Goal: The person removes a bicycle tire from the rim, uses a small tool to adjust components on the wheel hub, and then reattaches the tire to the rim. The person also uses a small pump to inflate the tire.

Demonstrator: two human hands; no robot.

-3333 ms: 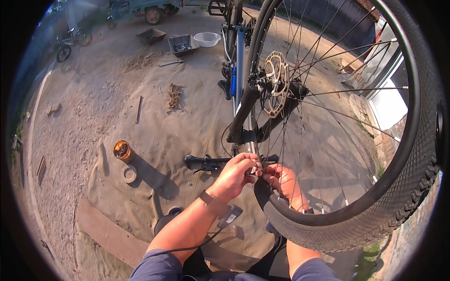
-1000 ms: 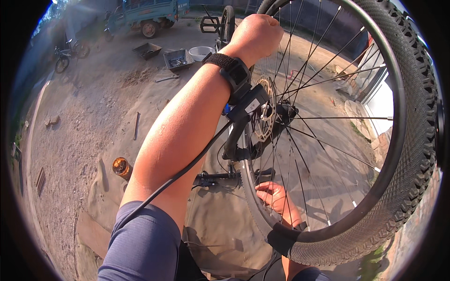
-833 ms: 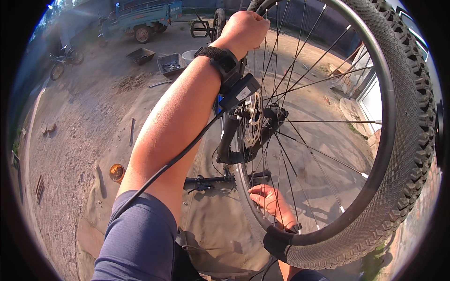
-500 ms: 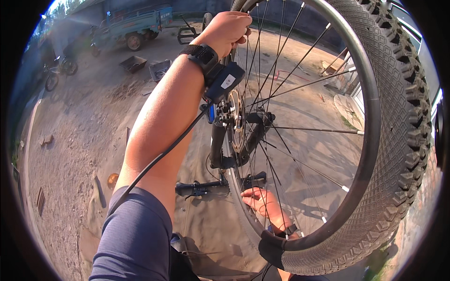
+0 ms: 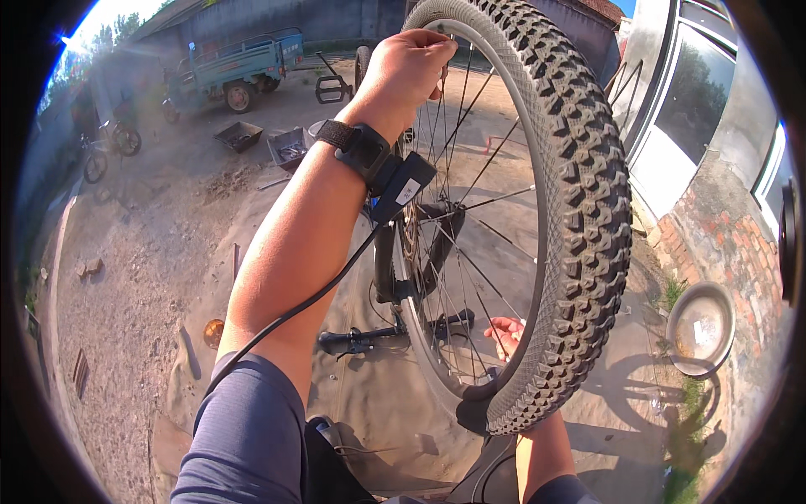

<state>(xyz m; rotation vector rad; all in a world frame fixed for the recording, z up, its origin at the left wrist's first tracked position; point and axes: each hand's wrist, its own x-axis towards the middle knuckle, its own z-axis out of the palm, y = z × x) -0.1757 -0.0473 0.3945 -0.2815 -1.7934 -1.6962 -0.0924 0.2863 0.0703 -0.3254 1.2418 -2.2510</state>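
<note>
A bicycle wheel (image 5: 532, 126) with a knobbly black tyre (image 5: 588, 185) stands upright in front of me. Its fork (image 5: 441, 248) rises from the handlebar (image 5: 365, 339) on the ground, so the bicycle is upside down. My left hand (image 5: 407, 71), with a strapped device on the wrist, is closed at the upper rim by the spoke ends; what its fingertips pinch is hidden. Low on the wheel's far side, my right hand (image 5: 505, 333) shows bent, parted fingers beside the lower spokes (image 5: 470, 336). The rim and tyre cover the rest of that hand.
A round metal basin (image 5: 702, 329) leans by the brick wall (image 5: 726, 252) at right. A blue-green cargo tricycle (image 5: 243, 67) is parked far left, with small bikes (image 5: 111, 144) nearby. Two dark trays (image 5: 238, 136) sit on the ground, and a cloth (image 5: 353, 395) lies beneath the bicycle.
The wheel has swung leftward and now shows more tread and less of its side. My right hand has moved right, farther behind the rim. My left hand stays at the upper rim.
</note>
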